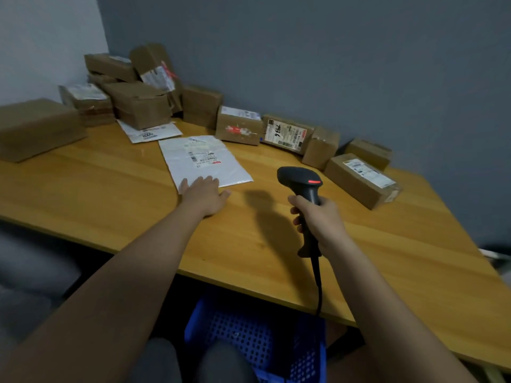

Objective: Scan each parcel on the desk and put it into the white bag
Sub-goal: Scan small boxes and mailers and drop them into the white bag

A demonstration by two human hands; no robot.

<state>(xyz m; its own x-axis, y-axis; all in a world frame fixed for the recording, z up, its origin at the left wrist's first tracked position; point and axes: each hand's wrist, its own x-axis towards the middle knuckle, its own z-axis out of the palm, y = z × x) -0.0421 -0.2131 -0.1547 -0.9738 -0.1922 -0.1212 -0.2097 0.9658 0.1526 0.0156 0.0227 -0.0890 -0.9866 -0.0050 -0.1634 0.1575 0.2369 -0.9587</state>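
White plastic mailer (203, 161) lies flat on the wooden desk (116, 189), label up, and I have my left hand (204, 195) spread on its near edge with fingers straight, pressing rather than gripping. My right hand (318, 217) is wrapped round the black scanner (301, 181), its red light on, held just right of the mailer. I judge the slick film could slide under a flat palm if I drag it, and the scanner may miss the label from this angle. Cardboard parcels (239, 128) line the wall. No white bag shows anywhere; only a blue crate (249, 335) sits under the desk, and the label print is unreadable.
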